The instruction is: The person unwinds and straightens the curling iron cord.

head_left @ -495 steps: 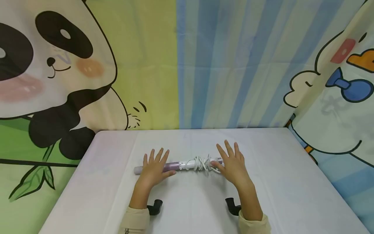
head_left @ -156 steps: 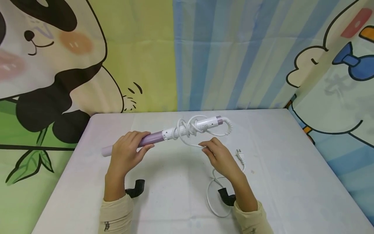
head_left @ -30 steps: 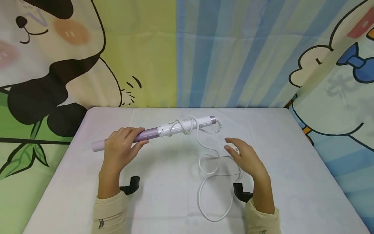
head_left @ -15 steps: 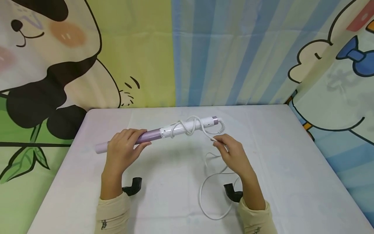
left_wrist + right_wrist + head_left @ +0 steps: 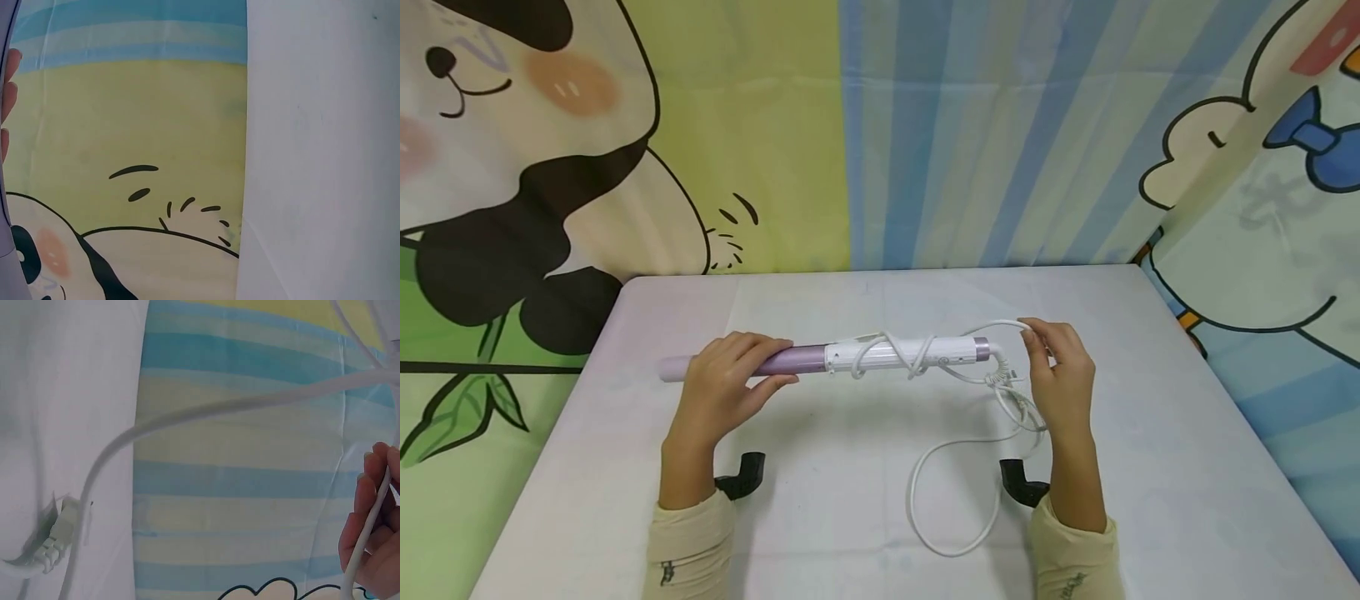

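My left hand (image 5: pixel 722 387) grips the purple barrel of a curling iron (image 5: pixel 808 359), held level above the white table. Its white handle points right, with a white cord (image 5: pixel 250 407) loosely wound around it. Between thumb and fingers, my right hand (image 5: pixel 1063 375) pinches part of that cord, just right of the handle's end. The right wrist view shows the cord running across this hand's fingers and the plug (image 5: pixel 62 528) by the table surface. At the left wrist view's edge, only a strip of the iron and several fingertips (image 5: pixel 9 100) appear.
A loop of the cord lies on the white table (image 5: pixel 835 517) in front of the iron. Black curved pieces (image 5: pixel 743 477) sit at both wrists. Behind the table hangs a printed curtain (image 5: pixel 790 167) with a panda and stripes.
Fewer turns of cord wrap the handle than 5.2 s ago. Since half a second ago, the right hand has moved right with the cord, and the iron has swung from slanted to level.
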Demonstrator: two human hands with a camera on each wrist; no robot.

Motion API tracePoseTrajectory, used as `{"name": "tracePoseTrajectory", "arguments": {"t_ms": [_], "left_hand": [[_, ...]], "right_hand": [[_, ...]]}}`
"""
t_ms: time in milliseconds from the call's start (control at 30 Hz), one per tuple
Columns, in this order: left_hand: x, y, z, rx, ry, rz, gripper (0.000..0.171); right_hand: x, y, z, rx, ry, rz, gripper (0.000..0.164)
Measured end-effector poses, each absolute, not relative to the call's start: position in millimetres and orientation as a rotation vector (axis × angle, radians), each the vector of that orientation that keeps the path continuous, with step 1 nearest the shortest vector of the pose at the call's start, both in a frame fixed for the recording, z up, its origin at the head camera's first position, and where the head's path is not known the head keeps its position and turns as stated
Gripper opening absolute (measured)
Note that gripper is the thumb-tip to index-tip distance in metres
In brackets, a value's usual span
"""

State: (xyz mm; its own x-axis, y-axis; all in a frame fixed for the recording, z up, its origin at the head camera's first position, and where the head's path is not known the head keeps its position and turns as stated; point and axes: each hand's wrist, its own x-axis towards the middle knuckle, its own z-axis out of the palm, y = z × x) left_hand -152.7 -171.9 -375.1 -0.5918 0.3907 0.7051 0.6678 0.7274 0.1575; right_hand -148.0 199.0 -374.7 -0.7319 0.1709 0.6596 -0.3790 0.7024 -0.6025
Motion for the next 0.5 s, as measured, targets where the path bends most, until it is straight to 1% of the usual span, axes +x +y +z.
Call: {"name": "tracePoseTrajectory", "arguments": {"t_ms": [100,200,333,433,500], "left_hand": [[-153,-170,-375,-0.798,-2.222,-0.559,0.044],[-154,-170,-375,-0.757,-2.204,-0.537,0.048],[-154,-172,-375,-0.688,-2.213,-0.475,0.04],[-154,-173,-374,-0.648,-2.217,-0.461,0.043],[-154,-173,-374,-0.629,-2.222,-0.46,0.044]], "right_hand": [[-149,203,-377,0.117,-2.313,1.009,0.018],[-150,203,-381,0.145,-2.511,1.037,0.02],[-154,199,-389,0.278,-2.796,1.031,0.022],[-154,192,-392,0.421,-2.997,1.013,0.024],[-151,188,-390,0.498,-3.104,0.98,0.032]]}}
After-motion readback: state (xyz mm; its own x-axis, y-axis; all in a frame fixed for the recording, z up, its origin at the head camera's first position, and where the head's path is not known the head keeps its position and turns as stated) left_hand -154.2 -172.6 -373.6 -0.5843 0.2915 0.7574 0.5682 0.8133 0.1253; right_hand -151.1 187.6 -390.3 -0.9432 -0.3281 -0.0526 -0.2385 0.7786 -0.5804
